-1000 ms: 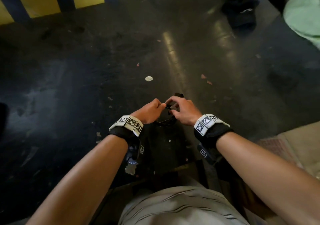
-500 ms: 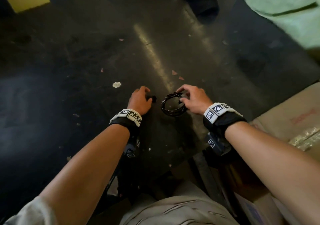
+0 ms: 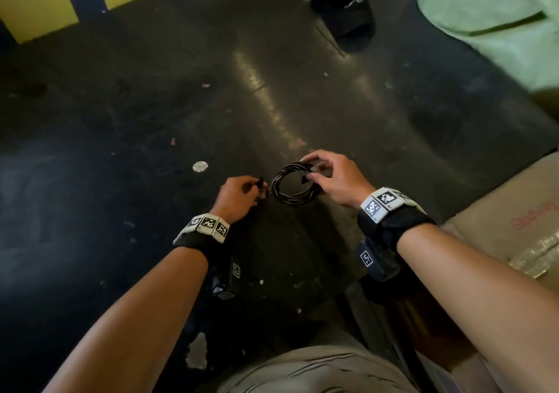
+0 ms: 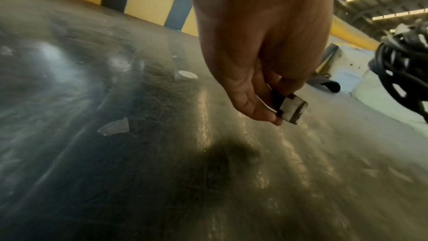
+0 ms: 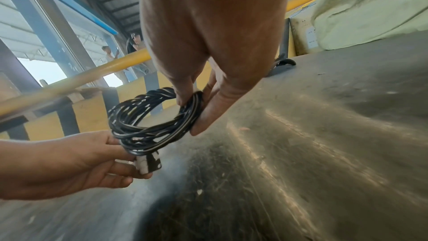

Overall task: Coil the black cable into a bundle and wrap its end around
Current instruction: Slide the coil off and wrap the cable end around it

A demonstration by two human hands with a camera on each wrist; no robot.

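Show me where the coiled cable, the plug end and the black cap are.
coiled cable [image 5: 148, 127]: right wrist view, on the bundled loops.
plug end [image 4: 292, 110]: left wrist view, on its pale face.
black cap [image 3: 344, 5]: head view, on its crown.

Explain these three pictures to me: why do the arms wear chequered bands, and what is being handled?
No machine here: a person works with two bare hands. The bands with black-and-white square patterns sit on the wrists, beside small cameras. One picture comes from a camera on the head, looking down at both arms; the other two look along each hand at its fingers.

The right hand pinches a coiled bundle of thin black cable by its rim, holding it above the dark scuffed floor. The left hand pinches the cable's small black-and-white plug end, right beside the coil.

On the floor lie a black cap, a small pale round disc and scattered scraps. A brown taped cardboard box sits to the right, a pale green sack beyond it.
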